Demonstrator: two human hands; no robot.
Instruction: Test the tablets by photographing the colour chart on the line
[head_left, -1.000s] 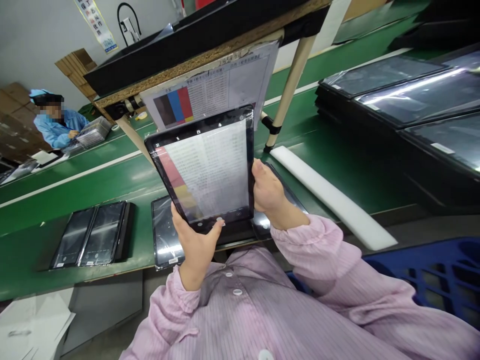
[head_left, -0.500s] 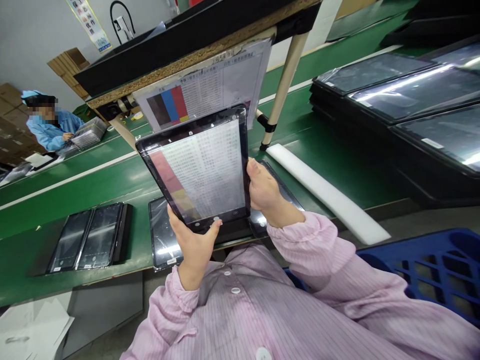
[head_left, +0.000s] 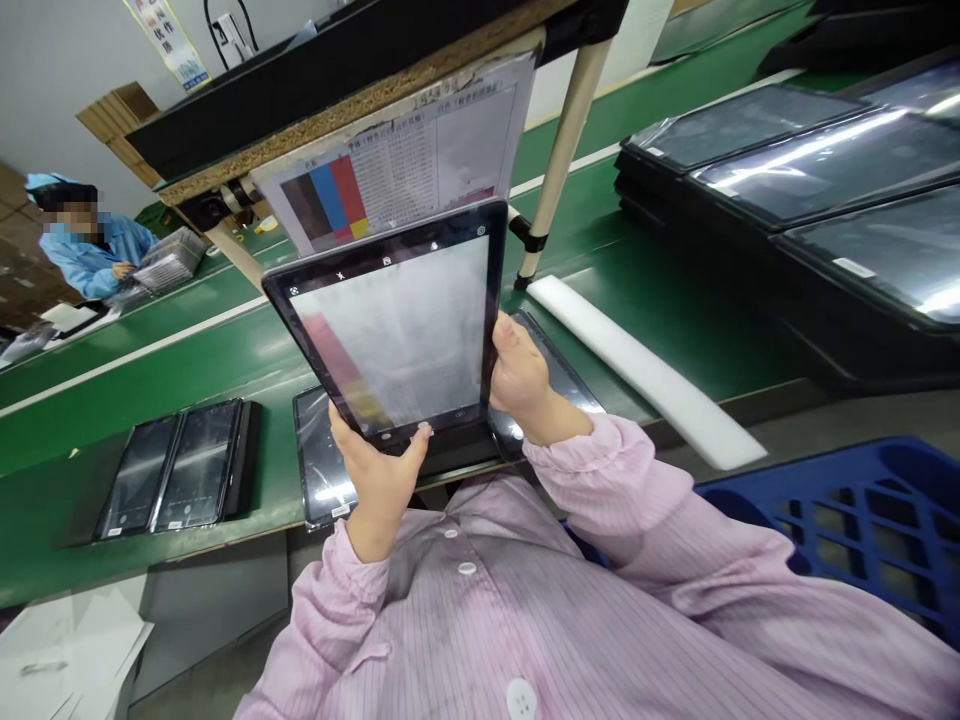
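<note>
I hold a black tablet [head_left: 397, 320] up in front of me with both hands. Its screen shows a pale camera picture of the sheet behind it. My left hand [head_left: 379, 480] grips the bottom edge, its thumb lying on the lower bezel. My right hand [head_left: 521, 385] clasps the right edge. Behind the tablet hangs a printed sheet [head_left: 405, 160] with black, blue, red and yellow colour blocks and a table of text, fixed under a wooden shelf [head_left: 352, 95].
Below my hands more tablets [head_left: 326, 470] lie on the green conveyor belt [head_left: 112, 370], with two stacked tablets [head_left: 180, 470] to the left. A white foam strip [head_left: 645, 370] lies on the right, black trays [head_left: 810, 190] beyond it. A blue crate [head_left: 847, 520] stands beside me. A person in blue [head_left: 82, 245] works far left.
The tablet has shifted slightly left and up in my hands, and its screen picture has become paler and more blurred. My grip stays the same.
</note>
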